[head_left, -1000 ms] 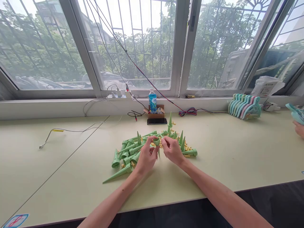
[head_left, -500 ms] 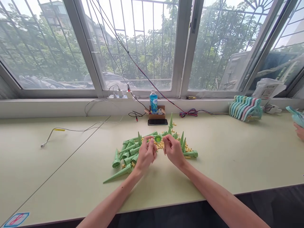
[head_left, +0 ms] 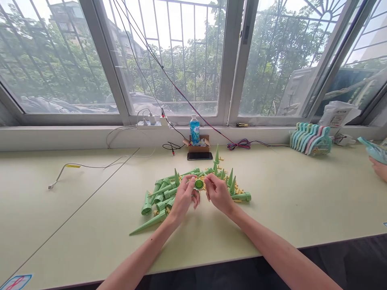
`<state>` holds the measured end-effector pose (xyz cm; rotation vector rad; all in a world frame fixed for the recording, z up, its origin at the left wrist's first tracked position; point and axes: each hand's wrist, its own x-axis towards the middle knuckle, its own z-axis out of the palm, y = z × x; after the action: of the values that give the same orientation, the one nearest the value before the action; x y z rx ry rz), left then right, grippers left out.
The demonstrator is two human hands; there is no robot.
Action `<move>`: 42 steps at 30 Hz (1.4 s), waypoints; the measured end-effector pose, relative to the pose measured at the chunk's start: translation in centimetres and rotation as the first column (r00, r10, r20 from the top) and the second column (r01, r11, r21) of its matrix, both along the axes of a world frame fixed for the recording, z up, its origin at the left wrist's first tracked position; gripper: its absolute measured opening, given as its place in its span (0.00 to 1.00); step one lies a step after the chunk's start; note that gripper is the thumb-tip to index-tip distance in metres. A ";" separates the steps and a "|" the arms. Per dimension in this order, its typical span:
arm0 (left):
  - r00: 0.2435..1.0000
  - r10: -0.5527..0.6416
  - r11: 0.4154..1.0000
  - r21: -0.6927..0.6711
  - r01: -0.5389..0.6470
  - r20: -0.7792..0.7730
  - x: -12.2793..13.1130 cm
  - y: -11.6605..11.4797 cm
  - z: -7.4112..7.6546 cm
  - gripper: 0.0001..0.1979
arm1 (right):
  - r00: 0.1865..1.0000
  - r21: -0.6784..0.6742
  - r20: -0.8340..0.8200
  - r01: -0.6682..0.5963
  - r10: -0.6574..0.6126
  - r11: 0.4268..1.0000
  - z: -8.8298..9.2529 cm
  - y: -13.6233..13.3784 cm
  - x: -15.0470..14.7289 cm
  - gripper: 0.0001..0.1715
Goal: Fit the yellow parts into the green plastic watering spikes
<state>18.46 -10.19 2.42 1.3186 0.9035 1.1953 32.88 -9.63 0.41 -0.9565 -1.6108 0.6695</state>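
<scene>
Between my hands, a green plastic plant-watering spike (head_left: 198,184) turns its round, hollow end toward me; its pointed part is hidden behind. My left hand (head_left: 184,198) has its thumb and fingers closed on the rim side of that spike. Just right of the opening, my right hand (head_left: 220,195) is closed in a pinch, and whatever sits between its fingertips is too small to make out. Around both hands lie several more green spikes (head_left: 152,222), some upright on their wide ends, others on their sides. Small yellow plastic valve pieces (head_left: 238,190) are scattered among them.
Behind the pile are a dark phone (head_left: 200,156), a small cardboard box (head_left: 198,148) and a blue bottle (head_left: 195,129). Cables (head_left: 240,144) run along the wall. Bundled pastel hangers (head_left: 311,139) stand right; another person's hand (head_left: 378,167) holds something light blue at the edge.
The spike's round end has come slightly down and now faces me more fully. My right hand has shifted a little left and down beside it.
</scene>
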 end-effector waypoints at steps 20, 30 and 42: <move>0.975 0.053 0.960 0.281 0.010 -0.214 -0.3 -0.2 -0.8 0.23 | 0.980 0.035 0.095 0.173 -0.176 0.984 0.2 0.5 0.3 0.21; 0.953 0.163 0.945 0.319 -0.077 -0.254 0.1 0.1 -1.1 0.19 | 0.981 0.041 0.066 0.182 -0.184 0.982 0.3 0.4 0.0 0.21; 0.992 0.077 0.996 0.048 -0.073 -0.098 0.2 0.5 -0.8 0.20 | 0.985 0.118 0.055 0.154 -0.162 0.981 0.1 0.1 0.0 0.17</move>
<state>18.66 -9.65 1.67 1.4008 1.0108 1.2224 32.86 -9.48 0.55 -1.0186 -1.5924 0.4370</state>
